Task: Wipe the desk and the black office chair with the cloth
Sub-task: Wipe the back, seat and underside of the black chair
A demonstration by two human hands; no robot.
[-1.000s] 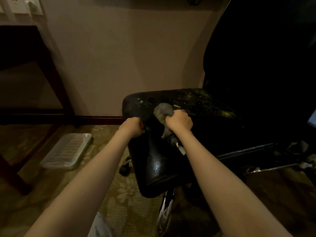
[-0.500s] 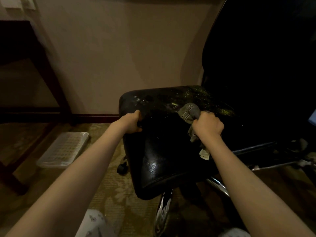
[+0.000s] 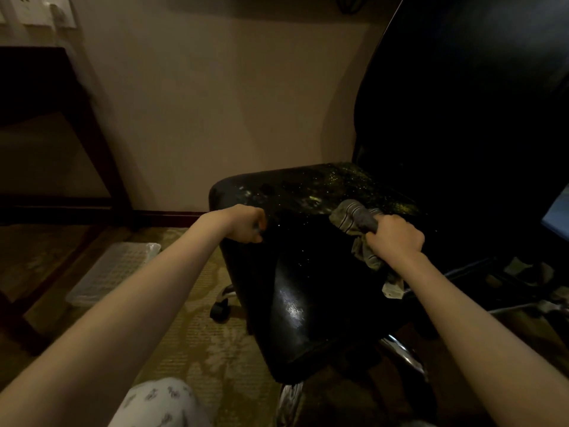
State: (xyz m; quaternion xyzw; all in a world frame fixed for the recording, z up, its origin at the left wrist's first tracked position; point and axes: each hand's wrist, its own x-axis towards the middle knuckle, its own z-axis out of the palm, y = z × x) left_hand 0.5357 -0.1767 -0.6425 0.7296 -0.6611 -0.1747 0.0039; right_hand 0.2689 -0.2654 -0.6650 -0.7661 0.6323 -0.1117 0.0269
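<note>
Right hand dragged cloth rightward across chair seat, apparently nearer backrest.

Head cam, wide, looks fwd/down, close on chair seat.

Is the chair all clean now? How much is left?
Not yet. The front of the seat looks dark and shiny, maybe wiped. The right hand grips the cloth on the seat while the left hand holds its edge. Pale specks cover the back part. The backrest and desk are too dark to judge.
</note>
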